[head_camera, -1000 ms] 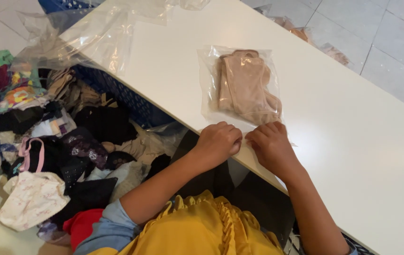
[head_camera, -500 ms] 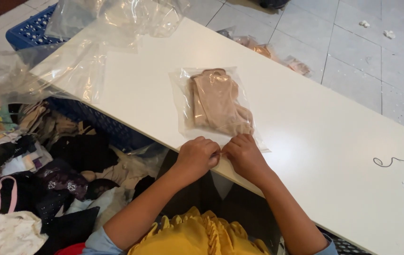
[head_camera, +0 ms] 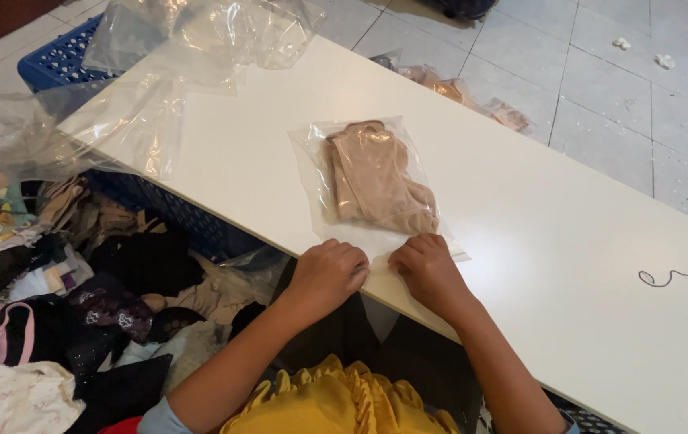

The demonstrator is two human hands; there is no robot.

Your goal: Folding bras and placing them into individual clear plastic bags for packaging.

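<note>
The person is pressing both hands on the near edge of a clear plastic bag (head_camera: pixel 376 189) that is lying flat on the white tabletop (head_camera: pixel 537 233), close to its near edge. Inside the bag a folded beige garment (head_camera: pixel 376 181) is sitting. The left hand (head_camera: pixel 328 273) is curling into a loose fist with the fingers together on the bag's left corner; the right hand (head_camera: pixel 431 269) is pressing with fingers together on the right part of the same edge. Whether the fingers are pinching the film or only pushing on it, I cannot tell.

The risk, in my judgement, is coming from the position: the bag's open end is sitting just beside the tabletop edge, so a strong push could be sliding it over the edge toward the pile of mixed clothes (head_camera: pixel 78 297) on the floor. The thin film could also be wrinkling under uneven pressure, leaving the closure partly open. Loose empty bags (head_camera: pixel 143 120) are lying at the far left end, well apart.
</note>
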